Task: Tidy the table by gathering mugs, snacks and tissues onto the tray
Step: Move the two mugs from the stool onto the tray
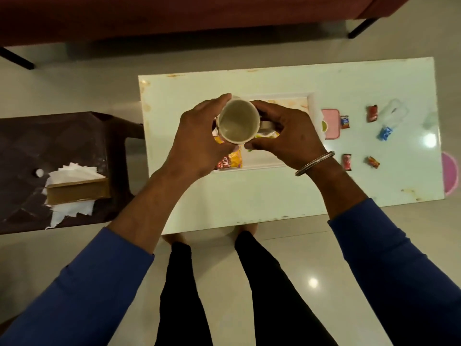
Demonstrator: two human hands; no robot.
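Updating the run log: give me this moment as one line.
hands: left hand and right hand grip mug | mug: above tray | loose: candy on table

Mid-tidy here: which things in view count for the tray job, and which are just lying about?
For the job: mug held by left hand and right hand; tray; snack packet; small wrapped snacks; tissue box.

Lying about: pink coaster; dark side table; sofa.

White table (274, 201) bears tray (262, 166), sweets (346, 161).
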